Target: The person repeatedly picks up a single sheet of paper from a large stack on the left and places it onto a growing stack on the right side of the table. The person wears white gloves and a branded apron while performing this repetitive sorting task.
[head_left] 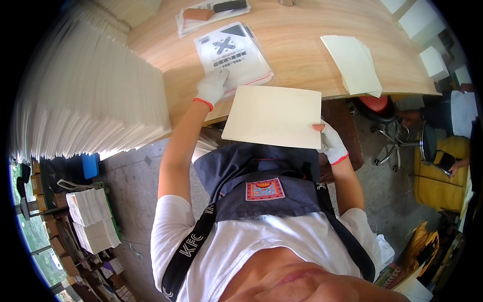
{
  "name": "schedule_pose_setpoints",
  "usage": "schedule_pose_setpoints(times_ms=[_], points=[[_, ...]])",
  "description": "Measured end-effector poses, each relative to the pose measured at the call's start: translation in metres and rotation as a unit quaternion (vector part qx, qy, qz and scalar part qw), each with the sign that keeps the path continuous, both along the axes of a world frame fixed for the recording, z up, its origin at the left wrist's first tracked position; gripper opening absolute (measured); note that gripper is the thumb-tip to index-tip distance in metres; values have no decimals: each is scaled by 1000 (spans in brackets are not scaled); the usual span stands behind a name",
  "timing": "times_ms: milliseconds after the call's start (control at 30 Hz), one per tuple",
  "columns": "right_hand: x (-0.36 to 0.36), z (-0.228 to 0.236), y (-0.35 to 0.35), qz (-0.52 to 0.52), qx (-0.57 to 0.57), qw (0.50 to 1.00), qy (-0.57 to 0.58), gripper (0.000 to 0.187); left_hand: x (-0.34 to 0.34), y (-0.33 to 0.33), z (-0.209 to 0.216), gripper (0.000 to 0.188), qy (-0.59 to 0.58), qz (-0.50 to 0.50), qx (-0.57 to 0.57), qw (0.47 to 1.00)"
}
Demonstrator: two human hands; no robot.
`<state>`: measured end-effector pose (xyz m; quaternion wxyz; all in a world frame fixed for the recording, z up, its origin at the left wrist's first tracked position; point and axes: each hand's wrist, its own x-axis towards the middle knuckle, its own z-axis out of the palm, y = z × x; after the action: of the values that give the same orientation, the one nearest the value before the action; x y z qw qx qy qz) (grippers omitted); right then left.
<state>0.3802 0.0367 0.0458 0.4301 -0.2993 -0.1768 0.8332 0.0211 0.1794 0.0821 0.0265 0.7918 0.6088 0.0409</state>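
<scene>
My right hand (333, 143), in a white glove with a bare thumb, grips the right edge of a cream paper stack (274, 117). The thumb lies on top and the other fingers are underneath. This stack is held level over my lap, in front of the table edge. To its upper left, my gloved left hand (213, 86) rests its outstretched fingers on the near left corner of a pile of printed clear plastic bags (236, 53). The bags carry a dark crossed emblem and lie flat on the table.
A tall block of stacked paper (95, 90) borders the left side of the wooden table (297, 50). At the back, a brown block (198, 14) and a dark block (230, 5) sit on more bags. Cream sheets (353, 65) lie right. Beyond stand a swivel chair (395, 136) and another person (463, 110).
</scene>
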Motion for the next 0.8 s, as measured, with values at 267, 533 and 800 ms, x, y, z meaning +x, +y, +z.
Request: schedule_pose_setpoints(times_ms=[267,533,800], points=[[-52,-3,-13,-169,17,985,37,43,-29,-7,-11,24,-124,9,82,989],[-76,15,-16,-194,-76,978,28,22,-17,-16,17,30,-355,-11,-1,935],[-100,39,-37,-174,-3,985,-18,20,37,-75,-22,44,-520,68,246,815]])
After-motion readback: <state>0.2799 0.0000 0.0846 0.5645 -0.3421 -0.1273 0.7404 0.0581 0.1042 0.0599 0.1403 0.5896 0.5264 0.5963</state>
